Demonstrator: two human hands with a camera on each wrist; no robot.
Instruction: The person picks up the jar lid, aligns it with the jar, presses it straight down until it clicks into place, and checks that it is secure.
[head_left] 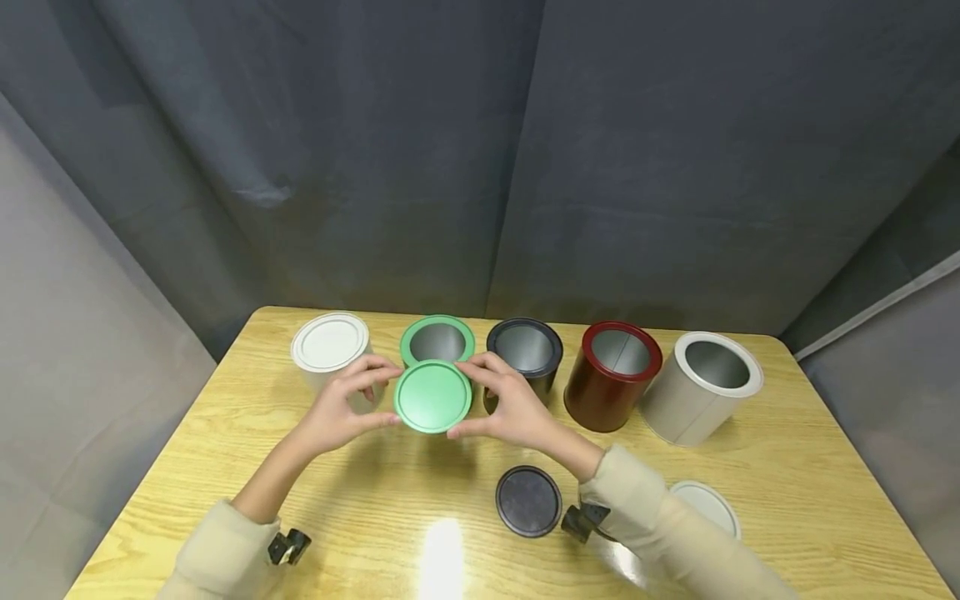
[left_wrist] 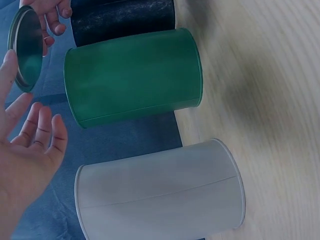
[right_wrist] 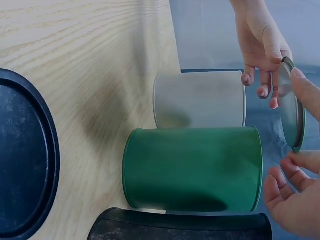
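A round green lid (head_left: 433, 397) is held up by its rim in front of the green can (right_wrist: 192, 170), which stands uncovered. My left hand (head_left: 348, 408) pinches the lid's left edge between thumb and fingertips. On the opposite edge, the right hand (head_left: 506, 404) grips it likewise, the thumb low and a finger high. In the right wrist view the lid is apart from the can's rim. To the left stands a white can (left_wrist: 160, 192) with a white lid (head_left: 330, 342) on it; right of the green can is an uncovered black can (head_left: 546, 385).
An uncovered dark red can (head_left: 603, 396) and an uncovered cream can (head_left: 678, 408) stand farther right along the back of the wooden table (head_left: 360, 533). A black lid (head_left: 528, 501) lies near the right forearm. Beyond that sleeve a white lid (head_left: 708, 504) is partly hidden.
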